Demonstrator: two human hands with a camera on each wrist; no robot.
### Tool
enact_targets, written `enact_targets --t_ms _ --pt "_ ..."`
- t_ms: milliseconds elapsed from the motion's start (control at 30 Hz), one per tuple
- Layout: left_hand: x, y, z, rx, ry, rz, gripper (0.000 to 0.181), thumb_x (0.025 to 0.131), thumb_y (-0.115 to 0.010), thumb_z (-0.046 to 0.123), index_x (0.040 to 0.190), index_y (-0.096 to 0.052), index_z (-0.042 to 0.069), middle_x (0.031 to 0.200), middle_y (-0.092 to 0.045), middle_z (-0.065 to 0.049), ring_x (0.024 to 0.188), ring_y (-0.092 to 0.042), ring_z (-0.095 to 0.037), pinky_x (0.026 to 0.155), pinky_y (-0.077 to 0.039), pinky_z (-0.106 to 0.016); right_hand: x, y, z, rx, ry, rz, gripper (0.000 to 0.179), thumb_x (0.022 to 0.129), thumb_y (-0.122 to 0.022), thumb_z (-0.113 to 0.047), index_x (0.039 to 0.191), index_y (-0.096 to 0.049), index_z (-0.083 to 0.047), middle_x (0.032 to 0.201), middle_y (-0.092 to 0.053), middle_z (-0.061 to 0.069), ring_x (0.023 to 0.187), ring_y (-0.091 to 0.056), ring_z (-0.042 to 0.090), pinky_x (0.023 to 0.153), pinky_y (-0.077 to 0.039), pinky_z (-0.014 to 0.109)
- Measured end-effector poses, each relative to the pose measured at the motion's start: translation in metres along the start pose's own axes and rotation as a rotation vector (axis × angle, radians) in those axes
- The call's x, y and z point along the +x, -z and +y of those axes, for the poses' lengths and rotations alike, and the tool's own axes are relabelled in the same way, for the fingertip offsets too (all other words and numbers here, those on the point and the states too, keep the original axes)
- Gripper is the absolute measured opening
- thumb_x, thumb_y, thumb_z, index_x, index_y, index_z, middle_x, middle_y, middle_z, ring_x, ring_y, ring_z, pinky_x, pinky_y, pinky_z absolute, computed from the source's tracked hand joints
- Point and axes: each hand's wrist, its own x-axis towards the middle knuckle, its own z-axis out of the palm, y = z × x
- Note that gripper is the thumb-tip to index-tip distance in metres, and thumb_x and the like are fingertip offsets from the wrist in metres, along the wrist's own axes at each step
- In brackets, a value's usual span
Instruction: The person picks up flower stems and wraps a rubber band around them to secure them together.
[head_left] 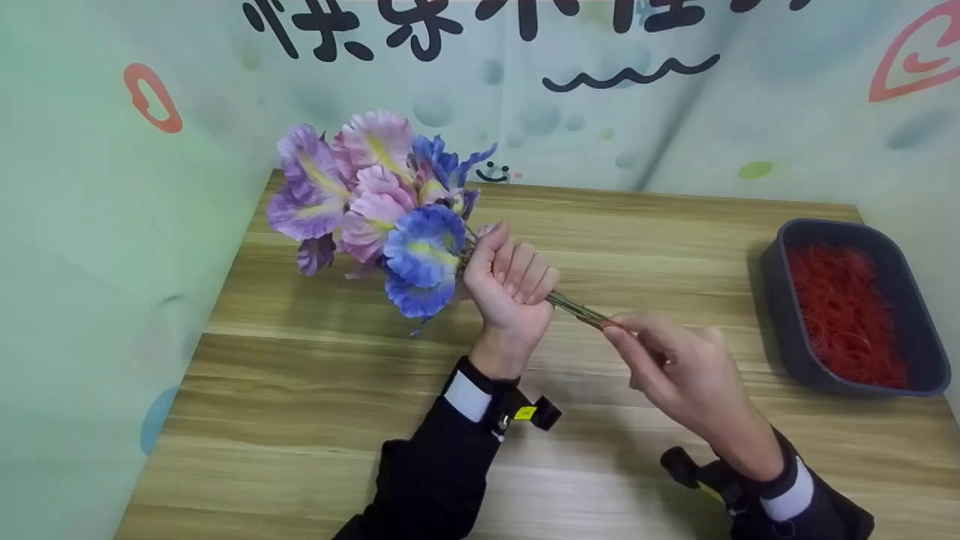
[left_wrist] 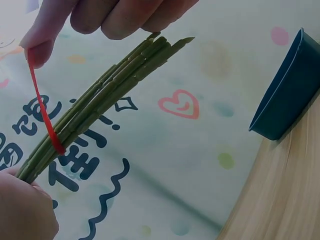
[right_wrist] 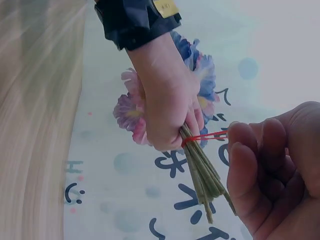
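A bunch of artificial irises (head_left: 424, 251), purple, pink and blue, is held above the table with its blooms to the left. My left hand (head_left: 514, 281) grips the green stems (left_wrist: 107, 90) just below the blooms, its fingers curled round them. Beyond that fist the bare stem ends stick out towards the right. My right hand (head_left: 686, 371) pinches a red rubber band (left_wrist: 44, 110) between thumb and finger. In both wrist views the band loops around the stems near the left fist and is stretched taut, away from the stems, towards the right fingertips.
On the right side of the wooden table (head_left: 300, 405) stands a dark grey plastic bin (head_left: 787, 330) holding a heap of red rubber bands (head_left: 847, 315). Printed backdrop walls (head_left: 585, 135) rise behind and beside the table. A small camera is strapped to each wrist.
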Motion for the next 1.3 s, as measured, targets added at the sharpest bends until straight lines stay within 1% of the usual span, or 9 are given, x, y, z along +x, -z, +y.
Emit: enact_targets --t_ms 133,267,367,500,667,800,867,1033,1300 --pt "-0.001 0.000 -0.002 -0.001 0.017 -0.023 0.057 0.114 -0.027 0.022 0.057 -0.022 0.023 0.041 -0.037 0.015 0.043 -0.007 -0.006 0.044 -0.005 -0.018 0.002 0.003 0.004 -0.028 -0.024 0.039 0.042 0.116 -0.063 -0.040 0.104 -0.080 -0.004 0.059 -0.069 -0.001 0.039 -0.058 0.007 0.038 -0.040 0.013" --pt "-0.001 0.001 -0.004 0.013 0.030 -0.048 0.055 0.113 -0.027 0.022 0.059 -0.021 0.023 0.041 -0.036 0.016 0.044 -0.007 -0.007 0.045 -0.003 -0.019 0.003 0.003 0.009 -0.041 -0.035 0.094 0.043 0.116 -0.064 -0.040 0.102 -0.079 -0.002 0.057 -0.066 0.001 0.038 -0.056 0.009 0.037 -0.041 0.014" --pt "-0.002 0.000 -0.004 0.025 0.045 -0.072 0.055 0.113 -0.027 0.022 0.059 -0.021 0.023 0.042 -0.036 0.016 0.044 -0.006 -0.007 0.045 -0.002 -0.020 0.005 0.004 0.012 -0.075 -0.056 0.110 0.047 0.116 -0.062 -0.044 0.101 -0.080 -0.003 0.057 -0.062 -0.002 0.040 -0.052 0.001 0.039 -0.039 0.014" --pt "-0.003 -0.001 -0.004 0.036 0.069 -0.106 0.054 0.113 -0.025 0.023 0.060 -0.020 0.023 0.043 -0.034 0.016 0.045 -0.006 -0.008 0.046 -0.001 -0.021 0.008 0.007 0.015 -0.123 -0.069 0.125 0.051 0.116 -0.060 -0.046 0.101 -0.082 -0.003 0.057 -0.058 -0.003 0.047 -0.044 -0.008 0.043 -0.035 0.015" --pt "-0.003 -0.001 -0.004 0.039 0.103 -0.137 0.053 0.114 -0.023 0.022 0.061 -0.019 0.023 0.044 -0.029 0.015 0.045 -0.005 -0.008 0.046 0.000 -0.021 0.009 0.009 0.021 -0.146 -0.082 0.140 0.048 0.116 -0.063 -0.045 0.102 -0.083 -0.004 0.059 -0.055 -0.003 0.053 -0.036 -0.009 0.046 -0.032 0.016" --pt "-0.003 -0.001 -0.004 0.046 0.127 -0.139 0.054 0.114 -0.021 0.022 0.061 -0.018 0.023 0.044 -0.030 0.016 0.045 -0.005 -0.008 0.047 0.001 -0.022 0.009 0.010 0.025 -0.156 -0.091 0.142 0.044 0.115 -0.065 -0.043 0.103 -0.084 -0.005 0.060 -0.055 -0.002 0.055 -0.033 -0.008 0.047 -0.030 0.016" --pt "-0.003 -0.001 -0.004 0.043 0.145 -0.139 0.054 0.114 -0.020 0.022 0.060 -0.019 0.023 0.044 -0.031 0.016 0.045 -0.005 -0.008 0.047 0.002 -0.022 0.009 0.011 0.027 -0.159 -0.095 0.140 0.040 0.114 -0.067 -0.040 0.104 -0.084 -0.005 0.061 -0.059 -0.001 0.055 -0.035 -0.008 0.048 -0.031 0.016" --pt "-0.004 -0.003 -0.004 0.021 0.192 -0.131 0.056 0.115 -0.017 0.023 0.059 -0.020 0.023 0.042 -0.034 0.015 0.044 -0.005 -0.008 0.047 0.002 -0.021 0.009 0.011 0.032 -0.178 -0.107 0.119 0.033 0.113 -0.070 -0.035 0.106 -0.084 -0.006 0.062 -0.061 0.000 0.055 -0.039 -0.007 0.049 -0.034 0.014" --pt "-0.006 -0.004 -0.003 -0.023 0.223 -0.126 0.060 0.117 -0.016 0.025 0.057 -0.023 0.024 0.042 -0.034 0.015 0.044 -0.005 -0.007 0.047 0.003 -0.020 0.009 0.008 0.037 -0.225 -0.072 0.118 0.037 0.115 -0.065 -0.037 0.106 -0.083 -0.006 0.064 -0.061 0.001 0.054 -0.037 -0.003 0.049 -0.034 0.016"
